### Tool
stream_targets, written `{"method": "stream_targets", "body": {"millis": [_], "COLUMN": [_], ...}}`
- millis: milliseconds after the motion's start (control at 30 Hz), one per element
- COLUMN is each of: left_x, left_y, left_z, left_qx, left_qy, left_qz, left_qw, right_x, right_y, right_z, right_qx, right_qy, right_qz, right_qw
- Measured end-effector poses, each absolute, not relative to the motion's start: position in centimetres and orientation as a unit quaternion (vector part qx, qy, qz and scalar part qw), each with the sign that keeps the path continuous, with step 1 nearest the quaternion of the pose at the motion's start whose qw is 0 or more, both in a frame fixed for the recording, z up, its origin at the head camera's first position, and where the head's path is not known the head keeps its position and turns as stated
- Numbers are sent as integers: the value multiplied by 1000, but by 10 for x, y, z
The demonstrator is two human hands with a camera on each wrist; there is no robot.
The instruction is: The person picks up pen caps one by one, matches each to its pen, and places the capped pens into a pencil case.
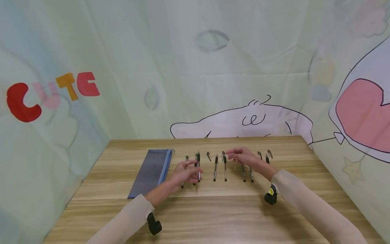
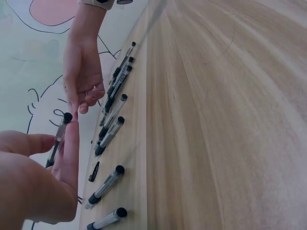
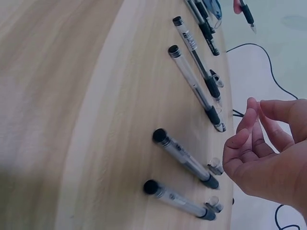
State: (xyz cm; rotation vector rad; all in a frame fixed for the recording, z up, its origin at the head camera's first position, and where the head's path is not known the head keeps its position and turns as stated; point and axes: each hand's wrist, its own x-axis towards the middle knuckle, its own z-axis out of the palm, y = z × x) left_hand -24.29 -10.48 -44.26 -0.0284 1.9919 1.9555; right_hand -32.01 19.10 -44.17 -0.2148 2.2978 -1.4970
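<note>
A clear-barrelled gel pen (image 2: 59,138) with a black grip is pinched between the thumb and fingers of my left hand (image 1: 183,173). Its bare point faces up and away in the right wrist view. My right hand (image 1: 243,157) hovers over the row of pens at the centre right. Its thumb and forefinger tips come close together in the right wrist view, and no object shows between them. Below it lie uncapped pens (image 3: 194,86) with black grips. A loose black pen cap (image 1: 208,156) lies in the gap between the hands.
A blue-grey zip pouch (image 1: 149,173) lies flat on the wooden table (image 1: 213,217), left of the pens. More caps (image 1: 269,154) lie near the far edge at the right. A printed cloth (image 1: 195,84) hangs behind the table.
</note>
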Motion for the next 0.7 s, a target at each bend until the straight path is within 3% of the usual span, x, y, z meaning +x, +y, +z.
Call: {"method": "stream_targets", "body": {"millis": [700], "left_x": [-238], "left_y": [-105], "left_z": [-443], "left_qx": [-1], "left_qy": [707], "left_qz": [681], "left_qw": [189], "right_x": [-353], "right_y": [147], "right_z": [-448], "right_qx": [-98], "right_qy": [843], "right_qz": [-501], "right_qw": [173]}}
